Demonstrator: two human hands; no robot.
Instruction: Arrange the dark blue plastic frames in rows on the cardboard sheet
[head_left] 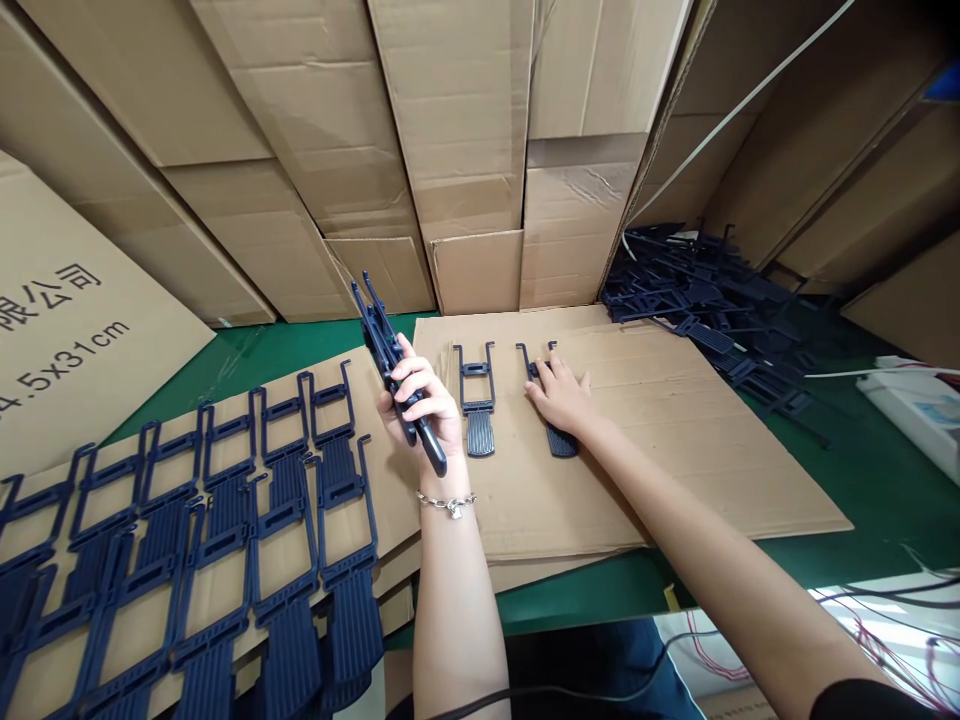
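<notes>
In my left hand (421,400) I grip a stack of dark blue plastic frames (381,340), raised and tilted above the cardboard sheet (675,460). My right hand (559,393) lies over another dark blue plastic frame (561,442) on the sheet, fingers on its upper part; my palm hides its middle. Between my hands a similar frame (480,433) lies flat, with two hooked prongs at the top and a ribbed paddle at the bottom. Whether my right fingers grip their frame or only rest on it is hard to see.
Rows of the same frames (281,520) cover cardboard at the left. A tangled heap of frames (712,300) sits at the back right. Cardboard walls (480,130) close off the back. A white cable (739,105) hangs at the right; wires (892,640) lie lower right.
</notes>
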